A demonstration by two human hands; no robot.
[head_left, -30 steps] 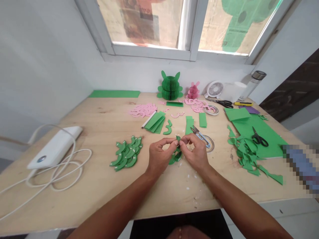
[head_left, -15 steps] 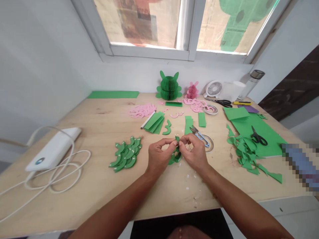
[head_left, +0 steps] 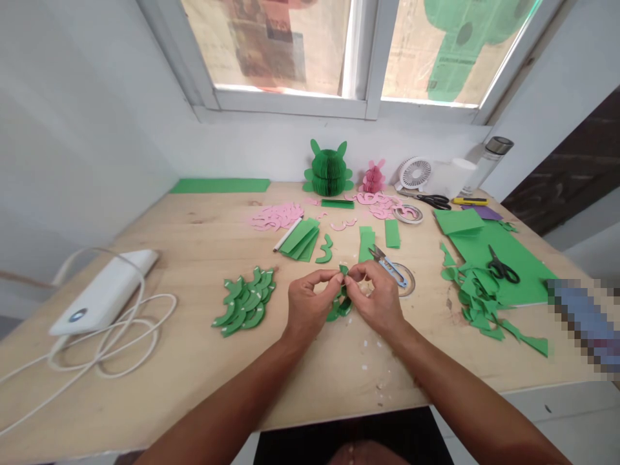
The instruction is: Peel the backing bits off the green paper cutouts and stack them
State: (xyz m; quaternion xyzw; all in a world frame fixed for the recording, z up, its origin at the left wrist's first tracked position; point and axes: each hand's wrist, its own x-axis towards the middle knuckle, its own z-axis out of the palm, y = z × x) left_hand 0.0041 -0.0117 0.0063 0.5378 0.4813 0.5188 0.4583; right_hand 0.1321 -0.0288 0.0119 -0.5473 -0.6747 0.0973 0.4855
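Close together at the middle of the table, my left hand [head_left: 312, 300] and my right hand [head_left: 378, 294] pinch a small green paper piece [head_left: 343, 268] between thumbs and fingertips. Below the fingertips lie more curved green paper pieces [head_left: 333, 314], partly hidden by my hands. A pile of green paper arcs with white marks [head_left: 247, 300] is left of my left hand. Just beyond my right hand rest blue-handled thread snips [head_left: 391, 266] on a roll of tape [head_left: 411, 279]. A wavy green cutout [head_left: 325, 249] lies beyond my fingers.
Green paper strips [head_left: 300, 239] and pink cutouts [head_left: 276, 216] lie farther back. A green paper figure [head_left: 329, 171], a pink one [head_left: 373, 177] and a small fan [head_left: 415, 173] stand by the wall. Right are black scissors [head_left: 502, 266] and green scraps [head_left: 479, 297]; left, a white power bank [head_left: 104, 290] with cable.
My hands stay nearly in place, with only a slight shift of the fingers around the green paper piece. Nothing else on the table has visibly moved.
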